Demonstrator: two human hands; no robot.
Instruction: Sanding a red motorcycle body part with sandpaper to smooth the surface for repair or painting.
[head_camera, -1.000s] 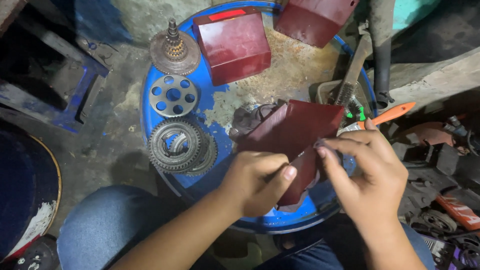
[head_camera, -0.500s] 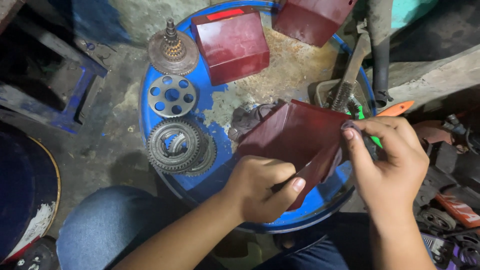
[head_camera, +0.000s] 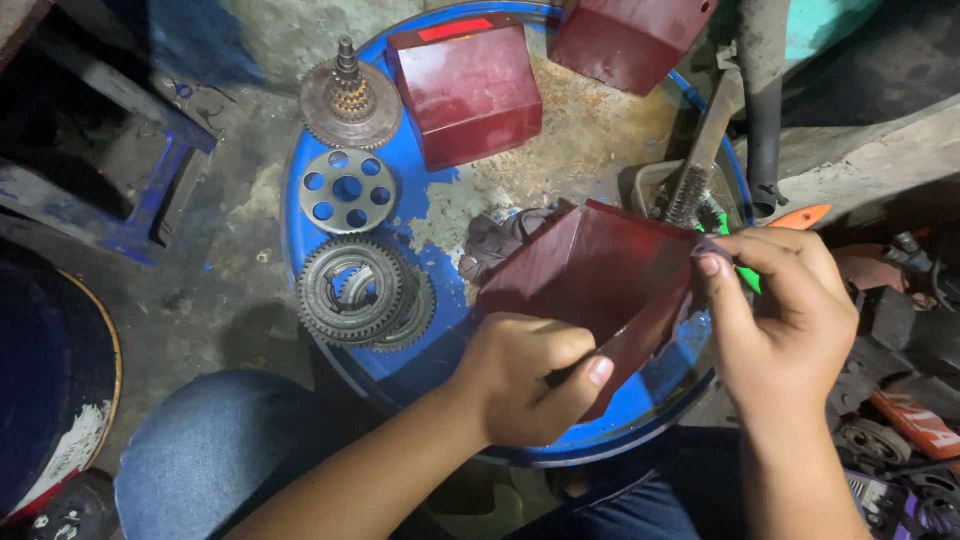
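dark red case (head_camera: 590, 270): right hand (head_camera: 785, 315) now pinching far rim, shifted up from lower edge; left hand (head_camera: 525, 380) gripping near corner, fingers curled closed.

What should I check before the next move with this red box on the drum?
1. Left hand grips the red box at its near corner: ok.
2. Right hand pinches the box's far corner: ok.
3. Box lifted and tilted over the drum top: ok.
4. Inside of box clean: cannot tell, its opening faces away.
5. Gears lie left of the box, apart from it: ok.
6. Brush sits just behind the box; touching or not: cannot tell.
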